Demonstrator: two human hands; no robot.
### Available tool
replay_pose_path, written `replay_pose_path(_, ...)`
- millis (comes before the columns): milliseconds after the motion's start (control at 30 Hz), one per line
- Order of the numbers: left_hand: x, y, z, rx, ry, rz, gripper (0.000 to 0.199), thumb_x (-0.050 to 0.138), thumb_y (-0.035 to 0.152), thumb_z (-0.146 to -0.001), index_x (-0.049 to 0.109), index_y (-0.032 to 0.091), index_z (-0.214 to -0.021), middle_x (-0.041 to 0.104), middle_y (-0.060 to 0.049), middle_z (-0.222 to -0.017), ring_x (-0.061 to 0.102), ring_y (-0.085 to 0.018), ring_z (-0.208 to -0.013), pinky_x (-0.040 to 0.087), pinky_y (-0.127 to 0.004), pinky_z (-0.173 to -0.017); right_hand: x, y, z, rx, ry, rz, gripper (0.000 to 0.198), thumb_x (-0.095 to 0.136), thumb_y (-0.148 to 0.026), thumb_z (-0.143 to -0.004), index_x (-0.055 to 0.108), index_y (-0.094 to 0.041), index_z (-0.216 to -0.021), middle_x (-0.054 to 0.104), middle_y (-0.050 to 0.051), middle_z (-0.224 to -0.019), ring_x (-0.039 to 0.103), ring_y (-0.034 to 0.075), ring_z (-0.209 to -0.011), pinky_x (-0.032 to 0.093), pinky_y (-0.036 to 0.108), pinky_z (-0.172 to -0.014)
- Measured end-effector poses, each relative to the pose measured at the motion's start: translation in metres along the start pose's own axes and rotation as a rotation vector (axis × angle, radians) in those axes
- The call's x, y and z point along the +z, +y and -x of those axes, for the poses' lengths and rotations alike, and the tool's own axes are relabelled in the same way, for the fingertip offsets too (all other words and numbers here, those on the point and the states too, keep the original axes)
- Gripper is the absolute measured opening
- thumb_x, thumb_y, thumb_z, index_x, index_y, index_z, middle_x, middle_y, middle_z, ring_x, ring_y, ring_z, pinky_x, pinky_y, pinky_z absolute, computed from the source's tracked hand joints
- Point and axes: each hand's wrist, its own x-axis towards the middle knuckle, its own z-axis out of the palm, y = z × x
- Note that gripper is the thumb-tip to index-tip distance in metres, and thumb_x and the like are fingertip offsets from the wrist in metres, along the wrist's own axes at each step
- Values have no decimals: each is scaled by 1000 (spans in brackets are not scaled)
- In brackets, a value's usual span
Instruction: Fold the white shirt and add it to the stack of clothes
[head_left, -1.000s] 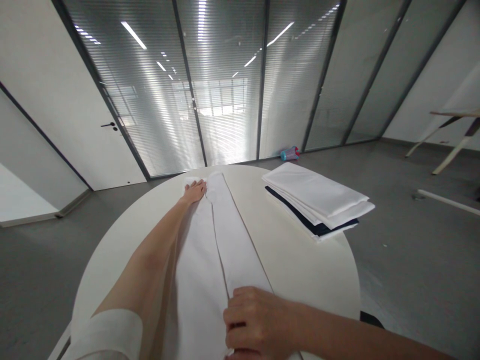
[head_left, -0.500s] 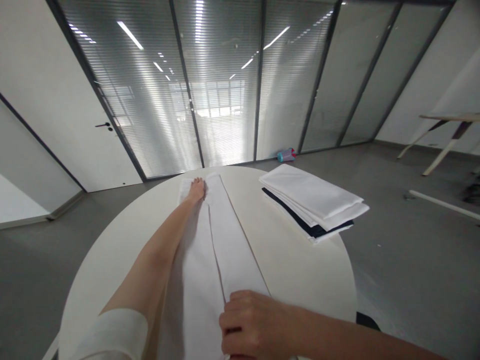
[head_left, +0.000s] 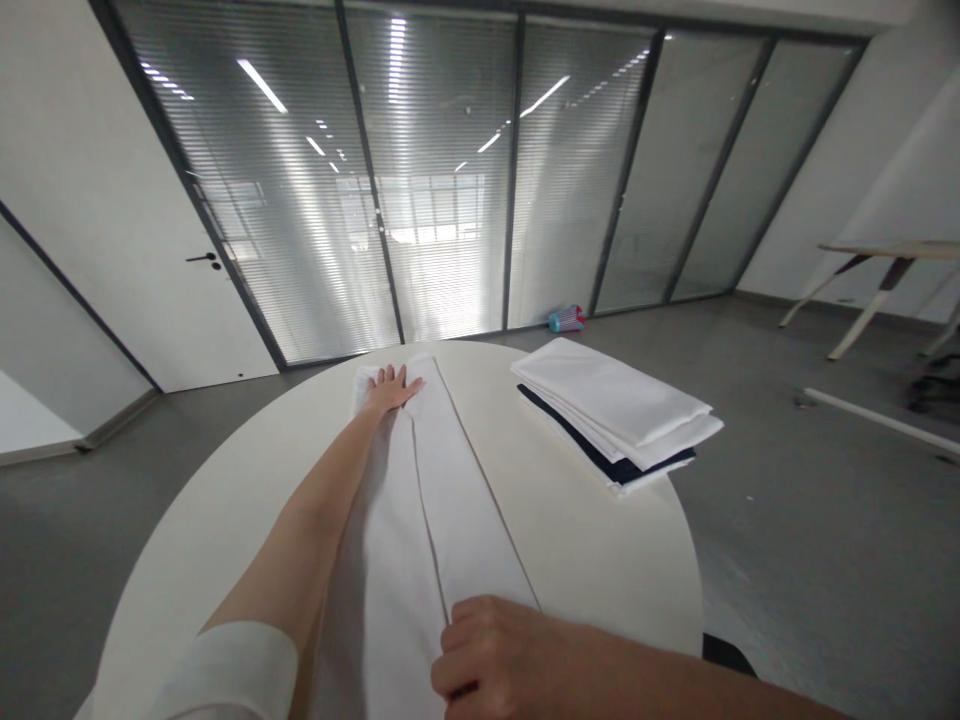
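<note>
A long white cloth (head_left: 472,500) lies on the round table, folded lengthwise so that a fold edge runs down its middle. My left hand (head_left: 390,390) rests on its far end, palm down, with the fingers spread. Close to me, my right hand (head_left: 499,655) is closed, its curled fingers pinching the cloth at the near end of the fold edge. The fingertips of that hand are partly hidden.
A stack of folded cloths (head_left: 615,400), white with one dark layer, sits at the right of the white round table (head_left: 600,560). Beyond are a glass partition (head_left: 450,200), a blue and red container (head_left: 566,319) on the floor and another table (head_left: 892,250) at right.
My left hand has opened from a closed grip on the far end and now lies with fingers spread. My right hand keeps its hold. The view has shifted slightly.
</note>
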Motion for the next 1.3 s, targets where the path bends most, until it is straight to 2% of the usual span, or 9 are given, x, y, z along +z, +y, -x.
replay_pose_path(200,-13,7,15,0,145,40,66,24,56,-102,30,21,-157,22,-14,-164,20,-35,-151,22,-58,-119,1,3,3,24,-100,-82,18,71,-22,-85,61,-20,-71,55,-4,-71,48,12,-62,40,28,-65)
replay_pose_path(300,-26,18,46,205,213,64,55,24,46,-105,51,20,-145,30,-10,-162,22,-30,-151,19,-54,-121,4,4,2,33,-57,-151,10,73,-26,-83,67,-21,-78,66,-3,-80,55,13,-72,42,28,-73)
replay_pose_path(433,-43,36,114,569,31,82,55,18,46,-106,56,27,-142,39,-3,-159,26,-24,-151,16,-48,-124,-8,1,-2,137,14,-153,27,64,-41,-91,70,-19,-106,69,5,-123,58,21,-114,40,36,-97)
replay_pose_path(533,-45,48,171,768,-141,33,57,17,52,-106,41,30,-152,28,-3,-163,13,-26,-153,10,-51,-124,-25,-5,-4,216,-119,-114,57,58,-52,-94,54,-19,-140,43,14,-155,36,30,-144,30,47,-112)
replay_pose_path(633,-37,55,208,839,-195,-41,66,24,62,-102,26,28,-158,15,-6,-166,4,-29,-154,6,-53,-124,-32,-13,-2,233,-248,-108,75,60,-56,-92,36,-22,-154,25,17,-163,22,32,-150,21,52,-119)
replay_pose_path(867,-27,57,214,828,-143,-40,67,30,61,-101,25,27,-159,16,-8,-166,9,-30,-153,7,-54,-123,-6,-35,8,119,-179,65,53,50,-31,-102,38,-15,-151,41,17,-155,31,27,-147,28,51,-118)
replay_pose_path(1000,-40,69,239,894,-69,-12,59,32,55,-104,39,23,-153,26,-10,-163,14,-30,-153,6,-53,-124,-19,-38,10,73,-119,-56,36,47,-28,-104,50,-17,-139,60,9,-139,48,18,-135,35,40,-115)
replay_pose_path(1200,-61,94,336,1210,-144,91,68,44,54,-99,36,13,-153,32,-16,-160,22,-31,-151,10,-53,-124,-62,-17,40,265,400,-16,27,52,-10,-93,60,-18,-117,70,7,-93,63,17,-88,51,33,-81)
replay_pose_path(1300,-56,96,369,1356,-208,134,69,47,48,-98,32,12,-155,28,-14,-162,21,-30,-151,7,-51,-125,-64,-2,62,369,499,71,34,53,-4,-91,62,-21,-119,67,5,-91,62,17,-84,51,31,-73)
